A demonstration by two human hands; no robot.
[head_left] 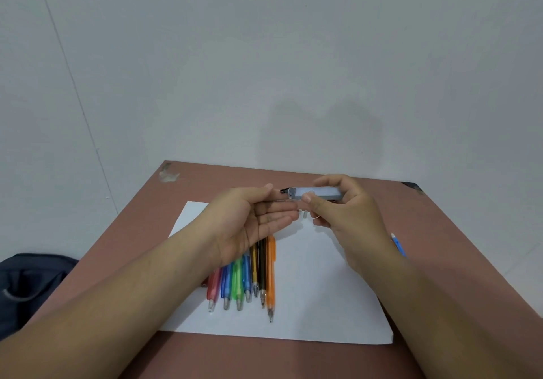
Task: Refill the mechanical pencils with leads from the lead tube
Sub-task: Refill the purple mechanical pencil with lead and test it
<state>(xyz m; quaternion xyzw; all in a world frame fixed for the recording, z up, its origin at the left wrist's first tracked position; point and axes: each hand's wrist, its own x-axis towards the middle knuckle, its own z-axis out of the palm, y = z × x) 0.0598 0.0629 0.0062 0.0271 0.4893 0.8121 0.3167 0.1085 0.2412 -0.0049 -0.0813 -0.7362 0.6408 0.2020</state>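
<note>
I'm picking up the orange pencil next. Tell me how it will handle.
The orange pencil looks like thin rigid plastic, so probably stiff and light. Its slim barrel may roll on the smooth white paper. The fine tip looks fragile.

No legible text, label, brand, number or sign found on any item in view; any markings are too small to read.
</note>
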